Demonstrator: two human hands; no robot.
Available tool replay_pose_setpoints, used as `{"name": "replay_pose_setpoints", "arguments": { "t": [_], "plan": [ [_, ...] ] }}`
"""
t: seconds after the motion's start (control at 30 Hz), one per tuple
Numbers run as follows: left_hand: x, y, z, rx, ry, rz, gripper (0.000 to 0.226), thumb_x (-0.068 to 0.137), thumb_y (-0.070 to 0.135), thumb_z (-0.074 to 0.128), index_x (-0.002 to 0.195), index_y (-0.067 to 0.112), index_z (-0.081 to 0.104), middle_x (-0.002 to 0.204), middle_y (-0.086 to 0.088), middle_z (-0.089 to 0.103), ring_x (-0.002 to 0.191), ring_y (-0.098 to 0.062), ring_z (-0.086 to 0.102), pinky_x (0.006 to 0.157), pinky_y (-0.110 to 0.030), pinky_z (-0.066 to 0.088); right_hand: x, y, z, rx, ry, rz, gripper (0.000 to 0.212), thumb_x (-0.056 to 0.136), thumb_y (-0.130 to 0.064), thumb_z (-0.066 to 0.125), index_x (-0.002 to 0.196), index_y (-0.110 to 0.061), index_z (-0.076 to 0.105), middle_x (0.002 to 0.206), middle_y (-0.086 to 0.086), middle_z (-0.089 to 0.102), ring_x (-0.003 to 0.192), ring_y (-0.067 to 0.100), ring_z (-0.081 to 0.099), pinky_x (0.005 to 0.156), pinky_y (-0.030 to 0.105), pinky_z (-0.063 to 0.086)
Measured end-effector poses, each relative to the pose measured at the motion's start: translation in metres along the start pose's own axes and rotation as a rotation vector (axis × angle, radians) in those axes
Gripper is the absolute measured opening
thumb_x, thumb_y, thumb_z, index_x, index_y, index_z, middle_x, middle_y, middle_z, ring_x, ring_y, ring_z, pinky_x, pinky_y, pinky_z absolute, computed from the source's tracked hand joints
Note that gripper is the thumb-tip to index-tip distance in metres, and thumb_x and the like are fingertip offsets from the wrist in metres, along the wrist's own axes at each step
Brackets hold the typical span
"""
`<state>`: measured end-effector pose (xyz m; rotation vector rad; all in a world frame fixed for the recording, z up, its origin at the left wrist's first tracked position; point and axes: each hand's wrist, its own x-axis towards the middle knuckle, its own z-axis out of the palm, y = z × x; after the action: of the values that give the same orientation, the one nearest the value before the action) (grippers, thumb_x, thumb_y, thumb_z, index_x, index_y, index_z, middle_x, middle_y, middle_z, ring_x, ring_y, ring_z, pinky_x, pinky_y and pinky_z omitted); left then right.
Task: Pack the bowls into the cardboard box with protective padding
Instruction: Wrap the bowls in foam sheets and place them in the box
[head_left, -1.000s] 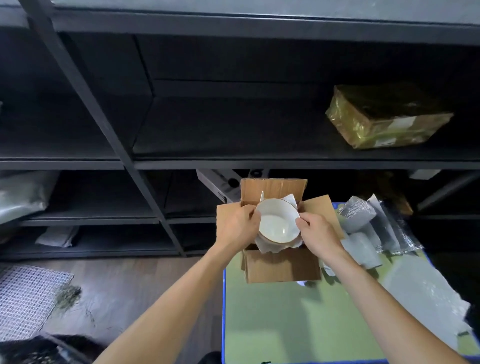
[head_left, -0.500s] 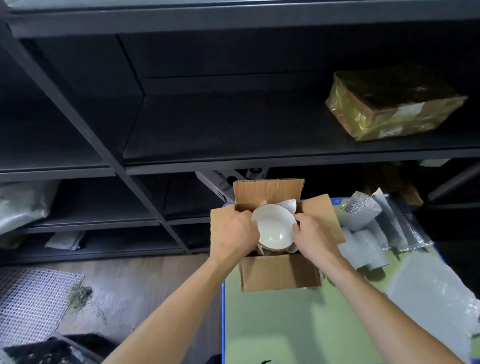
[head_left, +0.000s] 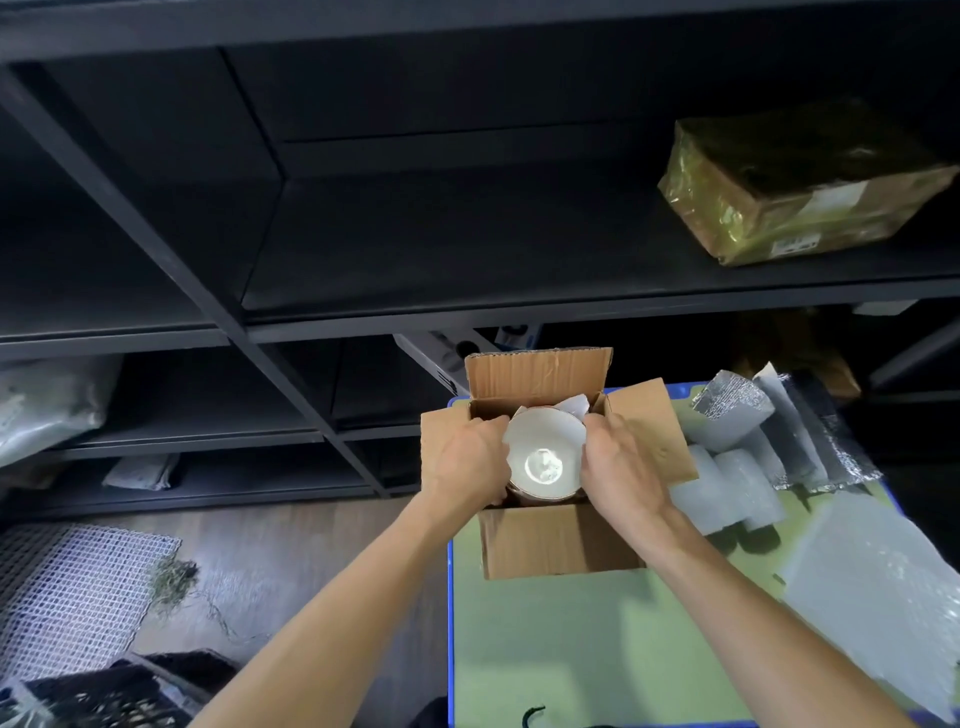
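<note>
Down inside the open cardboard box (head_left: 556, 540): white bowl (head_left: 543, 452), glossy, thin gold rim, mouth up, white padding (head_left: 574, 402) behind. Pinched at opposite edges by left hand (head_left: 467, 462) and right hand (head_left: 618, 467), fingers curled round the rim.

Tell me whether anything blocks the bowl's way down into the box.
Nothing visible does. The box has its flaps folded outward, leaving the opening free. The left hand and right hand grip the bowl at its sides in that opening, white padding showing behind it. What lies beneath the bowl is hidden.
</note>
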<state>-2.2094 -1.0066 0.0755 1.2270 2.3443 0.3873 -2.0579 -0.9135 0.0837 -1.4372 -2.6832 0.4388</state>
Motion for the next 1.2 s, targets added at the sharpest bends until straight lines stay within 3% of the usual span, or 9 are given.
{"name": "replay_pose_setpoints", "arguments": {
  "t": [0.13,0.3,0.37,0.53,0.63,0.73,0.83,1.03,1.2],
  "plan": [
    [0.002,0.001,-0.001,0.063,0.05,0.03,0.012,0.099,0.024,0.05,0.101,0.027,0.061,0.069,0.007,0.062,0.062,-0.015,0.063,0.064,-0.033,0.058,-0.001,0.002,0.005,-0.076,0.05,-0.055,0.029,0.088,0.004,0.05,0.113,-0.005,0.057,0.106,0.014,0.055,0.089,0.036,0.058,0.063,0.035,0.032],
    [0.001,0.0,0.008,0.086,0.186,0.057,0.017,0.091,0.023,0.054,0.103,0.029,0.065,0.083,0.01,0.066,0.079,-0.014,0.059,0.071,-0.036,0.056,-0.004,0.007,0.018,-0.128,0.073,-0.117,0.044,0.079,0.013,0.056,0.12,0.0,0.06,0.1,0.015,0.051,0.058,0.031,0.05,0.048,0.034,0.032],
    [-0.001,0.001,0.009,0.041,0.172,0.056,0.017,0.092,0.022,0.053,0.104,0.027,0.064,0.09,0.009,0.066,0.083,-0.015,0.058,0.075,-0.033,0.054,-0.003,0.009,0.02,-0.151,0.064,-0.121,0.047,0.08,0.013,0.055,0.125,0.001,0.058,0.103,0.015,0.049,0.056,0.028,0.044,0.047,0.035,0.03],
    [0.0,-0.003,0.014,0.021,0.208,0.075,0.018,0.089,0.024,0.055,0.104,0.03,0.063,0.089,0.009,0.067,0.086,-0.016,0.059,0.077,-0.038,0.055,-0.001,0.012,0.02,-0.179,0.031,-0.128,0.051,0.087,0.005,0.054,0.137,-0.004,0.051,0.118,0.014,0.051,0.069,0.028,0.054,0.054,0.033,0.034],
    [-0.002,-0.004,0.01,-0.048,0.166,0.114,0.025,0.092,0.014,0.055,0.114,0.022,0.065,0.103,0.002,0.068,0.094,-0.019,0.061,0.081,-0.03,0.051,-0.004,0.017,0.019,-0.138,0.051,-0.156,0.054,0.087,0.0,0.062,0.139,-0.006,0.05,0.117,0.012,0.052,0.072,0.028,0.057,0.055,0.032,0.035],
    [-0.002,-0.006,0.009,-0.049,0.16,0.127,0.03,0.093,0.012,0.056,0.121,0.019,0.065,0.108,-0.001,0.068,0.099,-0.02,0.061,0.079,-0.025,0.045,-0.011,0.022,0.019,-0.082,0.066,-0.234,0.048,0.078,0.006,0.068,0.124,-0.007,0.058,0.107,0.007,0.05,0.07,0.03,0.056,0.05,0.036,0.039],
    [-0.004,-0.005,0.009,-0.019,0.159,0.114,0.031,0.091,0.016,0.059,0.12,0.025,0.063,0.106,0.003,0.068,0.098,-0.019,0.061,0.081,-0.033,0.053,-0.013,0.026,0.021,-0.051,0.113,-0.283,0.04,0.068,0.014,0.071,0.104,-0.003,0.065,0.108,0.008,0.055,0.075,0.031,0.058,0.051,0.036,0.046],
    [-0.008,-0.001,0.007,0.05,0.215,0.155,0.037,0.092,0.02,0.061,0.128,0.027,0.061,0.104,0.001,0.067,0.1,-0.022,0.06,0.079,-0.034,0.049,-0.009,0.024,0.021,-0.057,0.124,-0.295,0.036,0.067,0.014,0.071,0.1,0.0,0.069,0.113,0.008,0.06,0.092,0.032,0.057,0.062,0.039,0.054],
    [-0.014,-0.003,0.002,0.094,0.044,0.183,0.059,0.093,0.03,0.062,0.148,0.031,0.041,0.117,0.0,0.054,0.102,-0.021,0.057,0.078,-0.032,0.049,-0.013,0.034,0.021,-0.047,-0.006,-0.339,0.012,0.083,-0.003,0.066,0.095,-0.005,0.065,0.133,0.006,0.051,0.108,0.03,0.049,0.084,0.041,0.051]
  ]
}}
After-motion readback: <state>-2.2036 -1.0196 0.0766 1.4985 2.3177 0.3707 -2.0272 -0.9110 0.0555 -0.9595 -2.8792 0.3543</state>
